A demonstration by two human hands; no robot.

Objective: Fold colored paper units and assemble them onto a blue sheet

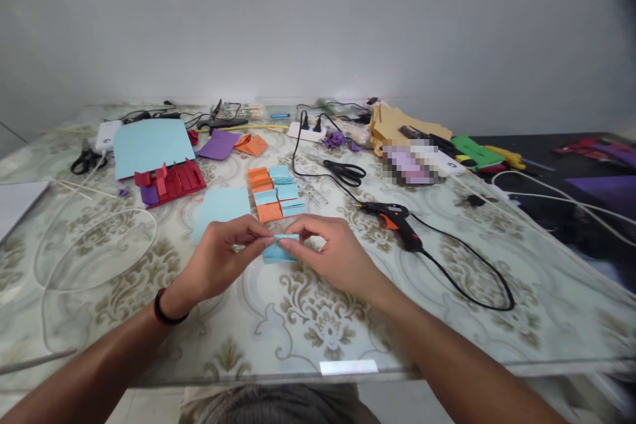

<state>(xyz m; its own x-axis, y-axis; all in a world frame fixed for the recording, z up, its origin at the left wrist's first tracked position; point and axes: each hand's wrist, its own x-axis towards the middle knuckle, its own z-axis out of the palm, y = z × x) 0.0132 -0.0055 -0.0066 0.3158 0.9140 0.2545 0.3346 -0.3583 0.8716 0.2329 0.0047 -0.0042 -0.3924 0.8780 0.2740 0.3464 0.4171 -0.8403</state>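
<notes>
Between my two hands is a small piece of light blue paper (281, 254) with a fold along its top edge. My left hand (226, 255) pinches its left end with thumb and finger. On the other side, my right hand (330, 252) pinches the paper's right part, the thumb lying over the fold. Just beyond my hands lie folded orange paper pieces (269, 212) and folded light blue pieces (282, 172), set close together. A flat light blue sheet (226, 204) rests beside my left hand, partly behind it.
A glue gun (397, 218) with a black cord lies right of my hands. Black scissors (345, 172) are behind it. Folded red paper (173, 182), a large blue sheet (152, 146) and a white power strip (308, 132) stand further back. A white cable (94, 288) loops at left.
</notes>
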